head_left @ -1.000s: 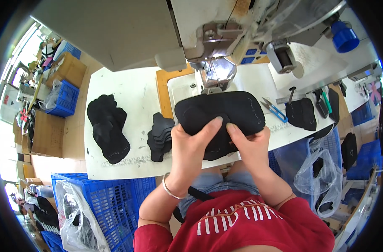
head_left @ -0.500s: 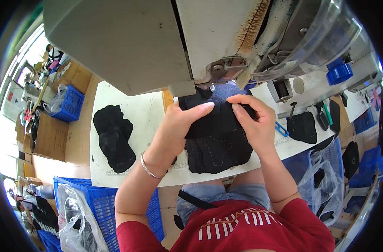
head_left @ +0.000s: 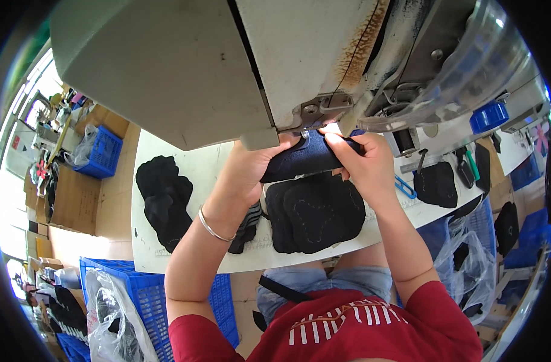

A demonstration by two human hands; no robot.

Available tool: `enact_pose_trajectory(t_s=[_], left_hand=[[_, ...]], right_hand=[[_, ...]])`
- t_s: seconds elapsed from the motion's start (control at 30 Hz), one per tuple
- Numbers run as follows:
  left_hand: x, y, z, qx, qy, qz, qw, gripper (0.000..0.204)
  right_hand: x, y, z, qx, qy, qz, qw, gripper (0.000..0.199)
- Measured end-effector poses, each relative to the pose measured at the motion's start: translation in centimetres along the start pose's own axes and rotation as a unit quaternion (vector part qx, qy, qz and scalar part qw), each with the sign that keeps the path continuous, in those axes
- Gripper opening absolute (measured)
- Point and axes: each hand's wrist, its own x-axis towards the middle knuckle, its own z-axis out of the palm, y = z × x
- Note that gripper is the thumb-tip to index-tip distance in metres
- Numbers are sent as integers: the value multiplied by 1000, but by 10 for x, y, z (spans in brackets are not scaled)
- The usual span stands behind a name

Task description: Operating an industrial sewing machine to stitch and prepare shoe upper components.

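The left hand [head_left: 246,164] and right hand [head_left: 371,164] pinch the ends of a curved black fabric piece [head_left: 305,158] at upper centre, below the grey sewing machine [head_left: 167,72]. Even tension and fingertips away from the needle seem advisable. Lower left, a clear plastic bag [head_left: 100,308] containing something black is beside a blue plastic crate [head_left: 149,281].

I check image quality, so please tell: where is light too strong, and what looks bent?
Head view: far-left window area washed out; head view: light under the sewing machine brightens the black fabric piece; head view: front edge of the white table bows, likely fisheye distortion.
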Motion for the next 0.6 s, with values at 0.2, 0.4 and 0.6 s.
enact_pose_trajectory(t_s=[0.2,0.4,0.6], left_hand=[[-2,-2,2,2,-14,19,1000,12],[-1,-4,0,-10,-20,29,999,16],[-2,-5,0,-21,-16,28,999,16]], right_hand=[[-2,0,-2,17,-10,18,1000,22],[-1,6,-1,36,-11,1,999,15],[-3,0,-1,27,-10,5,1000,11]])
